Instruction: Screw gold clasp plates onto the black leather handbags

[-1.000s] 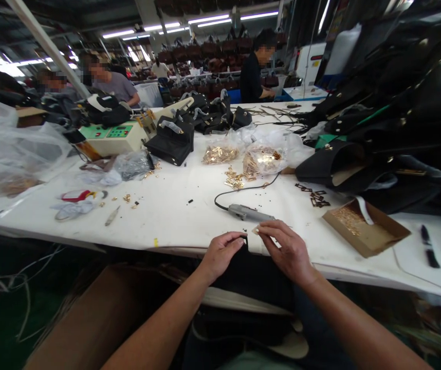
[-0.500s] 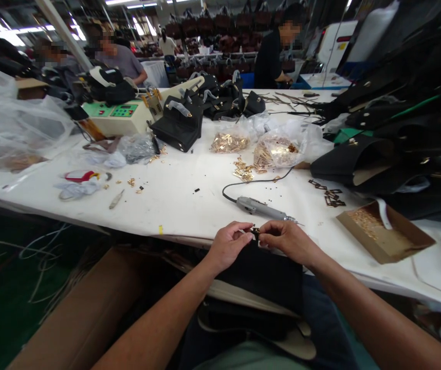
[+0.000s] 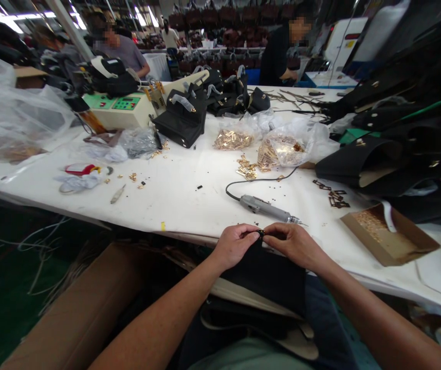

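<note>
My left hand (image 3: 239, 245) and my right hand (image 3: 288, 242) meet at the table's front edge. Between their fingertips is a small gold-coloured metal fitting (image 3: 261, 233), pinched from both sides and partly hidden. It sits at the top edge of a black bag piece (image 3: 270, 277) with a pale inner side, which lies across my lap. Just beyond my hands a grey electric screwdriver (image 3: 264, 207) rests on the table, its tip pointing right and its cord curling behind it.
Beyond lie plastic bags of gold fittings (image 3: 234, 139), loose metal frames (image 3: 332, 195) and a cardboard box (image 3: 390, 234) of small gold parts. Black bags (image 3: 180, 121) stand by a cream machine with green panels (image 3: 128, 105). Black pieces (image 3: 359, 159) pile up at right. Co-workers are farther back.
My fingertips have drawn closer together around the small fitting, which is now more covered. The camera view has shifted slightly, moving the table things a little to the right.
</note>
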The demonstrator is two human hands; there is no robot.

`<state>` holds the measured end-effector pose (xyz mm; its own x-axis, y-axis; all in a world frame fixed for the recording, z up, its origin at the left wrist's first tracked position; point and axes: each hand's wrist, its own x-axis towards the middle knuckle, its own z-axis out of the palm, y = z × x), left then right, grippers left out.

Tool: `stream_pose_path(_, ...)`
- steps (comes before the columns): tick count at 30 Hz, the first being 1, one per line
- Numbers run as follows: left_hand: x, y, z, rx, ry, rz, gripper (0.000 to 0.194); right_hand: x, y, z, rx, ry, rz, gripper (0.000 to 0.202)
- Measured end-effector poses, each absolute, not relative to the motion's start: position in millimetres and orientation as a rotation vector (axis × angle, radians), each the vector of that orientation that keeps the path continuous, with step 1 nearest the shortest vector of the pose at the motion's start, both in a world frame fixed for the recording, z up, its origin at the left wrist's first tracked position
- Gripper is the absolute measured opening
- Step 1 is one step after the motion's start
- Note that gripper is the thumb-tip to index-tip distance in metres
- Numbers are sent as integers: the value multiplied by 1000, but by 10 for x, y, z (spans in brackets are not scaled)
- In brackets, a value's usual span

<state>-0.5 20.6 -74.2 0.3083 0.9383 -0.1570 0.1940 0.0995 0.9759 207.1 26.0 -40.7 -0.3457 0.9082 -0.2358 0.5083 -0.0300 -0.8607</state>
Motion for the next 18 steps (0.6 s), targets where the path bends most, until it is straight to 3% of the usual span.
stream_pose_path(18, 1, 178, -834, 1334, 1169, 821, 31, 1911, 168, -644, -1448, -1822, 1007, 24)
